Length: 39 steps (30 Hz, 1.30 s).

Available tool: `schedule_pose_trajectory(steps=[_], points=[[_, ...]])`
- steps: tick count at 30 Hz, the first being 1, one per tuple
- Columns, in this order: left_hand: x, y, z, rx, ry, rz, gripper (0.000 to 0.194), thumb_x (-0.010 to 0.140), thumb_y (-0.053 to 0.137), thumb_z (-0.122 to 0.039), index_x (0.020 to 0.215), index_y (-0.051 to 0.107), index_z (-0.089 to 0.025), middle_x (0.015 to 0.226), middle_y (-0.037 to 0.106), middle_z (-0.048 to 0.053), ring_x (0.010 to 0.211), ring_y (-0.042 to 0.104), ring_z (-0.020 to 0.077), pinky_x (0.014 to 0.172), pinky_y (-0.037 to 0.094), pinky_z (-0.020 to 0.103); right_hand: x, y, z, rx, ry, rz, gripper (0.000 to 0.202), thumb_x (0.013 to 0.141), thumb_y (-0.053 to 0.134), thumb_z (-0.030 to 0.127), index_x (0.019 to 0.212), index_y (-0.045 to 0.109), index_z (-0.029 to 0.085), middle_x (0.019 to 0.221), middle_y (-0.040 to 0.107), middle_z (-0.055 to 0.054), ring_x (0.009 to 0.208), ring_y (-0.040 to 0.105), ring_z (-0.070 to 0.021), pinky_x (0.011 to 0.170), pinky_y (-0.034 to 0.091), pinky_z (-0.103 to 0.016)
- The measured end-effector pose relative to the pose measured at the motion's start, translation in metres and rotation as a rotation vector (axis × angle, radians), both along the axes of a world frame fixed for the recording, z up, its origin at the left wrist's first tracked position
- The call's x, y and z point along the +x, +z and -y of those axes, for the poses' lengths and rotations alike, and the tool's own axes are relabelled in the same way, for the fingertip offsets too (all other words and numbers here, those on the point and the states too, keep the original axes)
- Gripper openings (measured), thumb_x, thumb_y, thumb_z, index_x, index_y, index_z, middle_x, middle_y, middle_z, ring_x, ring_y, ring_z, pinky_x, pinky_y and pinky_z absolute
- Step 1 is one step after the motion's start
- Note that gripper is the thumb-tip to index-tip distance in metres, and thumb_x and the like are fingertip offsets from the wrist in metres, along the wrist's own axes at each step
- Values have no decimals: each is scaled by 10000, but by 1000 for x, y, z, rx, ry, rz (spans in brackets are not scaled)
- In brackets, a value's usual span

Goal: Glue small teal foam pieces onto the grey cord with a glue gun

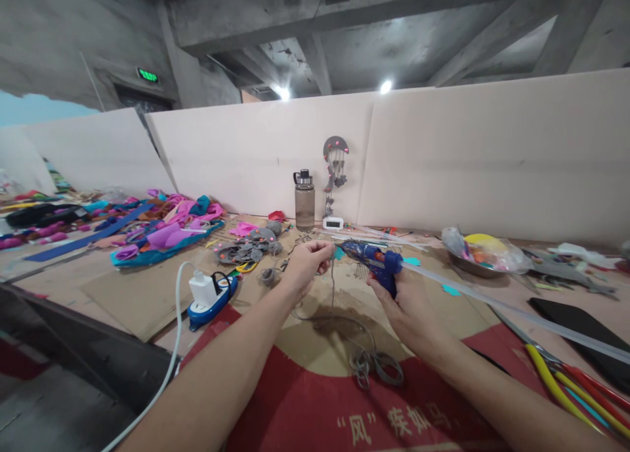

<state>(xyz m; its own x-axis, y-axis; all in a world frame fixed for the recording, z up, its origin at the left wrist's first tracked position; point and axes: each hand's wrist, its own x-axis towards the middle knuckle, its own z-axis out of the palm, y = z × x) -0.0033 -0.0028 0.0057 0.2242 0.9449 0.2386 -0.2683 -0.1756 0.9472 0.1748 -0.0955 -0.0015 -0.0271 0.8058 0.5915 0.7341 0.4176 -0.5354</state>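
My right hand (406, 301) is wrapped round the handle of a blue glue gun (377, 258), whose nozzle points left. A long clear glue stick (482, 299) runs out of its back to the right. Close to the nozzle, my left hand (311, 262) pinches a small teal piece (338, 252). Grey cord (333, 288) hangs down from that piece and ends in a loose tangle (377, 368) on the red and tan cardboard (295, 399).
Behind stand a bottle (305, 206), a small white clock (333, 223) and a grey moon hanging (336, 157). At left are a power strip (211, 304) and felt pieces (170, 235). A metal bowl (480, 265), black phone (583, 334) and pliers (551, 380) lie right.
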Motion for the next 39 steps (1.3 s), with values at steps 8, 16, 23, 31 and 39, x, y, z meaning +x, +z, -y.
schedule_pose_trajectory(steps=[8,16,23,31,39], points=[[-2,3,1,-1,10,8,311,628,738,-389,735,627,-120,497,502,-30,412,381,37,408,229,174,0,0,1,25,-11,20,293,892,416,375,1070,528,171,961,656,-117,858,609,-250,761,460,-371],[0,2,2,4,-3,-6,305,635,731,-390,710,608,-122,488,486,-39,407,375,35,412,228,177,0,-1,0,26,-21,39,292,891,415,375,1053,532,163,970,654,-127,850,610,-252,763,459,-378],[-2,5,2,-2,7,6,300,632,732,-374,730,609,-118,504,499,-34,423,386,39,413,228,175,0,0,1,31,-20,28,281,889,416,365,1042,531,160,934,657,-122,815,610,-245,750,459,-376],[1,4,4,-9,8,-7,301,622,736,-378,709,605,-120,493,488,-38,418,382,40,413,225,184,0,-1,-1,49,-13,33,278,889,419,374,1028,535,163,914,658,-114,808,610,-241,739,462,-368],[-1,3,1,6,-1,-5,292,641,728,-379,720,611,-123,496,491,-35,422,383,40,414,228,177,0,0,0,45,-21,28,296,890,422,371,1061,534,156,935,655,-119,825,609,-245,753,461,-377]])
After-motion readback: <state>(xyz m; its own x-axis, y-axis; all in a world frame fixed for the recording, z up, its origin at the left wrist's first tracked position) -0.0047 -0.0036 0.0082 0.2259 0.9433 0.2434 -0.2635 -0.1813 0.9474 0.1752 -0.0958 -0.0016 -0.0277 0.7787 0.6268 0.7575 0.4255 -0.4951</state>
